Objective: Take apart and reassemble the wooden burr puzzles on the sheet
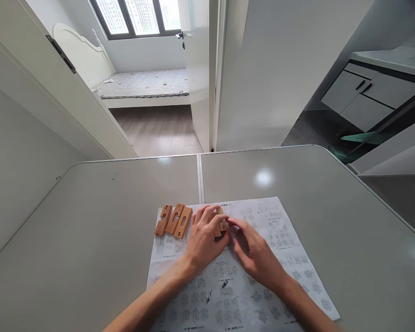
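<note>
My left hand (204,237) is closed around a small group of wooden puzzle pieces (222,225) with cut-outs; its fingers and thumb hide part of them. My right hand (257,251) is just to the right, its index fingertip at or against the edge of those pieces, thumb and index apart. Left of my left hand lie three more flat, notched wooden pieces: one marked with a 2 (183,222), a middle one (174,219), and a left one (163,220). All this rests on a printed instruction sheet (228,272) with rows of line drawings.
A grey table (90,240) with a seam (199,180) across its top carries the sheet. Behind it stand a white wall (263,83), an open door (197,60) and a bed (145,85) in the room beyond. A cabinet (366,94) is at the right.
</note>
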Action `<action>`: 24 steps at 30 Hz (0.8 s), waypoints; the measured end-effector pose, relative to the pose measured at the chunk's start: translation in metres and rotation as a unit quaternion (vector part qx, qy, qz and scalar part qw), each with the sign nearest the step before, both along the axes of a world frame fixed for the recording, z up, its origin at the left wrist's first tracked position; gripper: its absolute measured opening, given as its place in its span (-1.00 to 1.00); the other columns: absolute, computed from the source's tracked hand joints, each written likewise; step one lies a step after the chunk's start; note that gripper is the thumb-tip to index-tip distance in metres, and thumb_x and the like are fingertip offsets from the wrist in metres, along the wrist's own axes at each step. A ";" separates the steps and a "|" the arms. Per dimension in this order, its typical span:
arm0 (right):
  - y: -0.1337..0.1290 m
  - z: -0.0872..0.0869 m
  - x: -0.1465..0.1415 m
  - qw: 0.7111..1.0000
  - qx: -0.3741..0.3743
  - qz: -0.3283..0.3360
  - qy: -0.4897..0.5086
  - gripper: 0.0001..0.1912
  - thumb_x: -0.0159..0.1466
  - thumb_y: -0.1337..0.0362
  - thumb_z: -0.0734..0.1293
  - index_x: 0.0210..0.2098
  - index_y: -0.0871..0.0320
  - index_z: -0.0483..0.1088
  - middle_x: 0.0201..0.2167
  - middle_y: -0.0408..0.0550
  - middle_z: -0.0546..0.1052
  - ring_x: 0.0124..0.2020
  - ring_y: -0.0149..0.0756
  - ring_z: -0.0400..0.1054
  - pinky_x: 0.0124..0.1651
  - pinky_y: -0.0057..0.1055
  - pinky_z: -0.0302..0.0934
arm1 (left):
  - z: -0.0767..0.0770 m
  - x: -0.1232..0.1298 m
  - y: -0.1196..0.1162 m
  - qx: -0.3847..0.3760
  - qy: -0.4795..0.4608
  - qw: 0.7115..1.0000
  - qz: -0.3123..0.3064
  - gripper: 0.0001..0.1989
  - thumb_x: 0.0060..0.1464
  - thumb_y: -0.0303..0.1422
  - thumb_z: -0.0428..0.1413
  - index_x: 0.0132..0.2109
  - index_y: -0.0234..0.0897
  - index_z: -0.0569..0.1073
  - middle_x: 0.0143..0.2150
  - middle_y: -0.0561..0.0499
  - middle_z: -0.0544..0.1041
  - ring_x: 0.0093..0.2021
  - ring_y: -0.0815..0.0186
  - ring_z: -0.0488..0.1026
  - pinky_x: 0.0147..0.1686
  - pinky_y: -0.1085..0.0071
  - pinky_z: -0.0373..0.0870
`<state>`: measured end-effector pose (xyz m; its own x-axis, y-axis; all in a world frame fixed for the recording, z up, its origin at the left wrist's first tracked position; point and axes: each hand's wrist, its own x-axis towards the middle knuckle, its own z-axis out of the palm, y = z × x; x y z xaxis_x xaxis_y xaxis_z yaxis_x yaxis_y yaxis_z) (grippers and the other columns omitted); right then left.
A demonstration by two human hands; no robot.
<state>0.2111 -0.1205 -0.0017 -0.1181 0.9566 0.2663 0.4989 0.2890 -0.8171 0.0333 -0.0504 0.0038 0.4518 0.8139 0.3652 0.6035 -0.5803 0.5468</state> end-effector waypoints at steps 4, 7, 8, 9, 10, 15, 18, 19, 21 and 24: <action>0.001 0.002 0.000 1.000 0.010 -0.011 -0.017 -0.45 0.45 0.43 0.22 0.37 -0.07 0.24 0.25 0.03 0.51 0.24 -0.06 0.47 0.27 -0.07 0.47 | 0.000 0.000 -0.001 0.025 0.013 0.999 0.022 -0.69 0.11 -0.51 0.25 -0.01 -0.12 0.56 0.25 -0.06 0.53 0.32 -0.01 0.37 0.31 -0.04 0.33; 0.002 0.002 0.001 1.000 0.012 -0.010 -0.021 -0.46 0.45 0.45 0.21 0.36 -0.05 0.25 0.22 0.04 0.51 0.23 -0.08 0.47 0.27 -0.08 0.46 | -0.002 0.001 -0.002 0.037 0.023 0.999 0.027 -0.68 0.07 -0.52 0.24 -0.02 -0.14 0.55 0.25 -0.08 0.53 0.32 -0.01 0.39 0.31 -0.04 0.34; 0.002 0.001 0.001 1.000 0.011 -0.012 -0.022 -0.46 0.44 0.46 0.21 0.35 -0.04 0.25 0.21 0.04 0.51 0.22 -0.08 0.47 0.27 -0.08 0.46 | -0.002 0.001 -0.002 0.042 0.027 0.998 0.029 -0.66 0.06 -0.53 0.24 -0.01 -0.15 0.55 0.26 -0.08 0.53 0.32 -0.01 0.38 0.32 -0.04 0.34; 0.002 0.001 0.002 1.000 0.010 -0.015 -0.023 -0.47 0.44 0.46 0.21 0.34 -0.04 0.26 0.21 0.04 0.51 0.22 -0.08 0.47 0.27 -0.08 0.46 | -0.002 0.002 -0.003 0.048 0.032 0.998 0.032 -0.65 0.05 -0.53 0.24 0.00 -0.15 0.54 0.26 -0.09 0.53 0.33 -0.02 0.38 0.33 -0.06 0.33; 0.002 0.000 0.002 0.999 0.008 -0.019 -0.024 -0.48 0.44 0.46 0.22 0.34 -0.04 0.26 0.20 0.04 0.51 0.21 -0.08 0.47 0.26 -0.08 0.46 | -0.003 0.002 -0.003 0.056 0.038 0.997 0.035 -0.63 0.05 -0.54 0.23 0.01 -0.16 0.54 0.28 -0.11 0.51 0.34 -0.02 0.37 0.35 -0.07 0.31; 0.002 -0.001 0.002 1.000 -0.006 -0.020 -0.019 -0.48 0.45 0.46 0.19 0.33 -0.04 0.25 0.19 0.04 0.50 0.20 -0.08 0.45 0.25 -0.04 0.46 | -0.003 0.002 -0.004 0.096 0.074 0.991 0.054 -0.60 0.14 -0.63 0.08 0.08 -0.21 0.49 0.36 -0.15 0.46 0.42 0.02 0.30 0.48 -0.14 0.10; 0.002 -0.001 0.003 1.000 -0.012 -0.013 -0.018 -0.49 0.45 0.46 0.18 0.33 -0.04 0.25 0.18 0.06 0.49 0.21 -0.05 0.43 0.25 0.02 0.44 | -0.005 0.000 -0.004 0.108 0.098 0.988 0.048 -0.54 0.14 -0.69 0.01 0.10 -0.22 0.47 0.35 -0.13 0.47 0.44 0.05 0.28 0.51 -0.16 0.00; 0.002 0.000 0.003 1.000 -0.013 -0.012 -0.017 -0.49 0.45 0.46 0.18 0.33 -0.04 0.25 0.18 0.06 0.49 0.21 -0.04 0.43 0.25 0.03 0.44 | -0.005 0.000 -0.004 0.114 0.107 0.987 0.047 -0.52 0.13 -0.71 0.00 0.11 -0.22 0.47 0.35 -0.13 0.47 0.45 0.05 0.28 0.51 -0.16 -0.02; 0.001 0.000 0.003 1.000 -0.015 -0.012 -0.016 -0.50 0.45 0.46 0.18 0.32 -0.03 0.26 0.17 0.07 0.49 0.20 -0.04 0.43 0.23 0.03 0.45 | -0.007 -0.001 -0.004 0.125 0.120 0.984 0.050 -0.49 0.13 -0.73 -0.02 0.13 -0.23 0.47 0.34 -0.13 0.48 0.45 0.05 0.28 0.52 -0.18 -0.05; 0.001 0.002 0.003 1.000 -0.013 -0.015 -0.019 -0.50 0.45 0.46 0.19 0.31 -0.04 0.27 0.15 0.05 0.50 0.16 -0.06 0.45 0.20 -0.01 0.48 | -0.008 -0.002 -0.003 0.134 0.126 0.981 0.057 -0.47 0.14 -0.75 -0.03 0.14 -0.23 0.47 0.34 -0.11 0.49 0.46 0.04 0.28 0.53 -0.21 -0.08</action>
<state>0.2137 -0.1194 0.0004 -0.0983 0.9663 0.2381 0.5381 0.2529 -0.8040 0.0316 -0.0535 -0.0045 0.4659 0.7544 0.4623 0.7697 -0.6033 0.2087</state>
